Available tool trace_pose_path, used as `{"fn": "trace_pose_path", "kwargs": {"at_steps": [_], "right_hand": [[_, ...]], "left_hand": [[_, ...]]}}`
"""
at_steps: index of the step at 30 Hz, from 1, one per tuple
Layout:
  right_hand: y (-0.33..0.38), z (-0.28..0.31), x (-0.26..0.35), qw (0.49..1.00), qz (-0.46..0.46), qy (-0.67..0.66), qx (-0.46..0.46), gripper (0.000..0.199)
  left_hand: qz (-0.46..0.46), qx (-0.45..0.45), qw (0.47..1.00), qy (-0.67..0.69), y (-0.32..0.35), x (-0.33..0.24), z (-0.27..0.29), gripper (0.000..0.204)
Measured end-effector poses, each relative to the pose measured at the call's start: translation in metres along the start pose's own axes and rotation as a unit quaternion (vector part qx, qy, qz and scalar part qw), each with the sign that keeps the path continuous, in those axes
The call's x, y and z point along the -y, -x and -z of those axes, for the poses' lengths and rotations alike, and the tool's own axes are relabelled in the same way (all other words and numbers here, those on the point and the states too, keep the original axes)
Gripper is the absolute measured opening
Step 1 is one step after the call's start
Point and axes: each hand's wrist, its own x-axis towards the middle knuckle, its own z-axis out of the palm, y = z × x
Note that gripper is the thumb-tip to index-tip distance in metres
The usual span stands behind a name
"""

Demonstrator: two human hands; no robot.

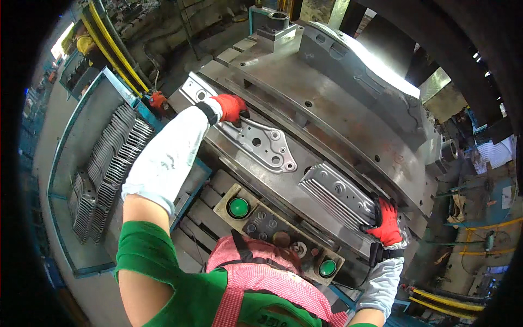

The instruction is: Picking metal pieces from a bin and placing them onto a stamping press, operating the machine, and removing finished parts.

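Note:
My left hand (pixel 231 108), in a red glove, is closed over the upper edge of a long stamped metal bracket (pixel 261 143) lying flat on the press bed. The bracket has round holes and a wider right end; my glove and sleeve cover part of its middle. At the right, my right hand (pixel 388 222), also red-gloved, grips the right end of a stack of similar metal brackets (pixel 336 192). These are nested together with their edges fanned toward me. My right thumb lies at the near side of the stack; the other fingertips are partly hidden.
A large curved die (pixel 359 76) stands behind the bed (pixel 239 158). Close to my body is a control box (pixel 283 235) with two green buttons. At the left, a blue-rimmed metal bin (pixel 57 163) holds many stacked brackets (pixel 111 158). Yellow bars (pixel 117 52) rise beyond it.

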Motion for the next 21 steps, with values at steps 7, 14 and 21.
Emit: {"fn": "trace_pose_path", "kwargs": {"at_steps": [7,14,21], "right_hand": [[0.002,-0.007,0.007,0.999,0.009,0.039,0.014,0.102],[-0.004,0.019,0.004,0.992,-0.023,-0.006,0.122,0.102],[-0.008,0.029,-0.005,0.994,0.033,0.032,0.095,0.1]], "left_hand": [[0.013,-0.125,0.991,-0.036,-0.014,0.015,-0.079,0.04],[-0.041,-0.34,0.937,0.067,0.043,-0.092,-0.11,0.058],[-0.017,-0.316,0.939,0.136,0.1,-0.136,-0.141,0.06]]}}
